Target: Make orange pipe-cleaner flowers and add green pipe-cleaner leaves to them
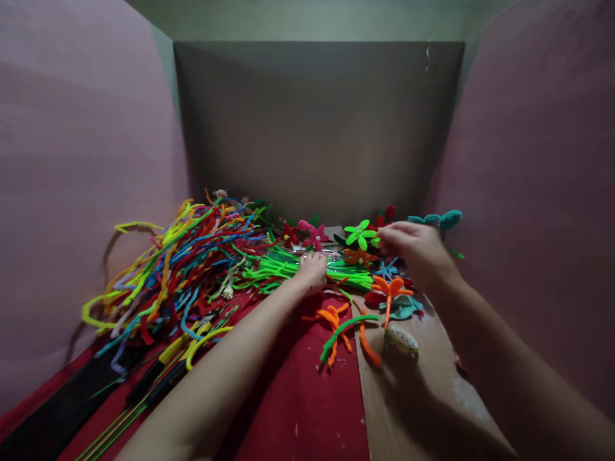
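My left hand [313, 272] lies on a bundle of bright green pipe cleaners [269, 270], partly in shiny clear wrap, with its fingers stretched forward. My right hand [416, 248] is closed in a pinch at the petal edge of a light green pipe-cleaner flower [360, 235]. Its fingertips partly hide what they grip. Just below stand an orange flower [359, 257] and a small blue flower [387, 269]. Nearer to me, another orange flower [390, 288] rises on a wrapped orange stem. Loose orange pieces [332, 320] and a green strip [348, 330] lie on the red cloth.
A tangled heap of multicoloured pipe cleaners [187, 256] fills the left side. Yellow-and-black handled tools [166, 362] and thin green stems lie before it. A round whitish object [402, 340] rests on the cardboard [394, 410]. Pink walls [538, 160] close in both sides.
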A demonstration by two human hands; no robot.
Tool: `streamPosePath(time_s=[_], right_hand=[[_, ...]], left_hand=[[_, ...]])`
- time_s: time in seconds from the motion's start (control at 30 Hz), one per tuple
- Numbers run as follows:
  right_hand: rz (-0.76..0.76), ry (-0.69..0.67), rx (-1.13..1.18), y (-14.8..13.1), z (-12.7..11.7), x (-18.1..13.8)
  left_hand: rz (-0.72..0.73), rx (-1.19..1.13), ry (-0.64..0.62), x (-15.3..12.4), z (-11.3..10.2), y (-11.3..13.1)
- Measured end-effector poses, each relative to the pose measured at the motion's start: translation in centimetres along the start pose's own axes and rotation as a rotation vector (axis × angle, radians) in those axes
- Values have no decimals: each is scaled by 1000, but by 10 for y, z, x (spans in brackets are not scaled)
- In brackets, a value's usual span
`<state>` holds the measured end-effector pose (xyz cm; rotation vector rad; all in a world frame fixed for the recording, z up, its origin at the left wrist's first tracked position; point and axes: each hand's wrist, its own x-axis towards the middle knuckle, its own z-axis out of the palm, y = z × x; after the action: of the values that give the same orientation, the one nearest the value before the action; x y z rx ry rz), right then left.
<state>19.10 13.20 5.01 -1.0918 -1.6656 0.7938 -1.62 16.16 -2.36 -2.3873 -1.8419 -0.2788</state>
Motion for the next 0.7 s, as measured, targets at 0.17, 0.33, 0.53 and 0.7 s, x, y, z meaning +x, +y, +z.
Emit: streamPosePath(time_s=[0.17,0.33,0.53,0.7], right_hand=[[216,-142,-406,35,19,36],[270,-265,-692,63,34,46],[237,-384,-929,66,47,44],[234,-394,-1092,59,52,44]], left_hand=[[-81,24,77,-4,10,3],[-104,23,152,-9,17,5],[-84,36,183,-12,22,4],[-86,39,174,-12,21,5]])
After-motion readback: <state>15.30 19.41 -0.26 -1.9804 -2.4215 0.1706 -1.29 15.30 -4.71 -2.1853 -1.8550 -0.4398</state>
